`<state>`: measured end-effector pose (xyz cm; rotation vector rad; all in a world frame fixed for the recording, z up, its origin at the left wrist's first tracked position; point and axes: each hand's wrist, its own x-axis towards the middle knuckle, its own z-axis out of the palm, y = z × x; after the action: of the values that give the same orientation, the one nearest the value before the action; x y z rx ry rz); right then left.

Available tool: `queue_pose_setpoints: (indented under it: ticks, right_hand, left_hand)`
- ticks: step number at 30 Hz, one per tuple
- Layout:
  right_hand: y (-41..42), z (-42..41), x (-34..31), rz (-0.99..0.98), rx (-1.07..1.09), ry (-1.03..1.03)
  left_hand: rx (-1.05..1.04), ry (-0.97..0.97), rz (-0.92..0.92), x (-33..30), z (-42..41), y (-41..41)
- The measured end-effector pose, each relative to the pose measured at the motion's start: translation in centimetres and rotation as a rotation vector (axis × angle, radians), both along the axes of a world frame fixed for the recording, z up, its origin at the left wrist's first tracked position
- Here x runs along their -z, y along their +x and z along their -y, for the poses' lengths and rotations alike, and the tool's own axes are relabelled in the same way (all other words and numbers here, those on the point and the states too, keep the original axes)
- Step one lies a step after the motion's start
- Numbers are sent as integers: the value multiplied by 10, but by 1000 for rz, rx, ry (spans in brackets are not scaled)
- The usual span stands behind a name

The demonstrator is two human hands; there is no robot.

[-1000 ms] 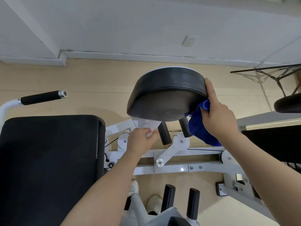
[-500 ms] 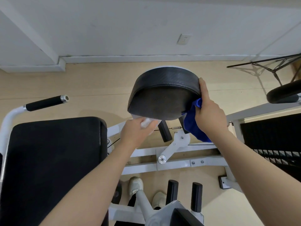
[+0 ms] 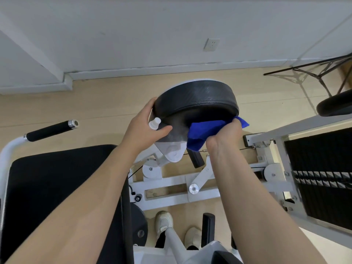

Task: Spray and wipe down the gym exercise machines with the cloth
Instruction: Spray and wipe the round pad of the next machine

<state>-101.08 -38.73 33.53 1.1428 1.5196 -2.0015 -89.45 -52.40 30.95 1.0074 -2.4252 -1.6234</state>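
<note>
Both arms reach forward, left hand [image 3: 144, 128] and right hand [image 3: 224, 136] gripping (fingers curled).

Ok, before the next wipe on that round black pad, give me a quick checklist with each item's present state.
1. Blue cloth gripped in right hand: ok.
2. Cloth touching round black pad: ok, at its lower right edge.
3. Left hand steadying pad: ok, fingers on its left rim.
4. Small white bottle held in left hand: ok.
5. Pad surface wet with spray: cannot tell.
</note>
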Motion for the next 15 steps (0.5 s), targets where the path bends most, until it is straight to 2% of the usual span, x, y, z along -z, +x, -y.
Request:
queue_pose_setpoints:
  ticks: [2, 3, 5, 7, 9, 12, 15]
  right_hand:
    - [11, 1, -11, 4, 39, -130]
    - [19, 0, -13, -25, -8, -118]
    - [43, 2, -15, -152, -190, 50]
    - [68, 7, -18, -374, -392, 200]
    - [75, 10, -22, -553, -452, 290]
    - [51, 2, -25, -626, -301, 402]
    - [22, 0, -19, -456, -69, 371]
  left_hand:
    - [27, -3, -33, -2, 0, 0]
    - [33, -4, -49, -3, -1, 0]
    - [13, -10, -67, -5, -6, 3]
    - [-20, 11, -66, -5, -11, 5]
    - [-44, 54, -61, -4, -12, 5]
    - [-35, 48, -41, -2, -7, 2]
    - [-18, 11, -59, 1, -3, 1]
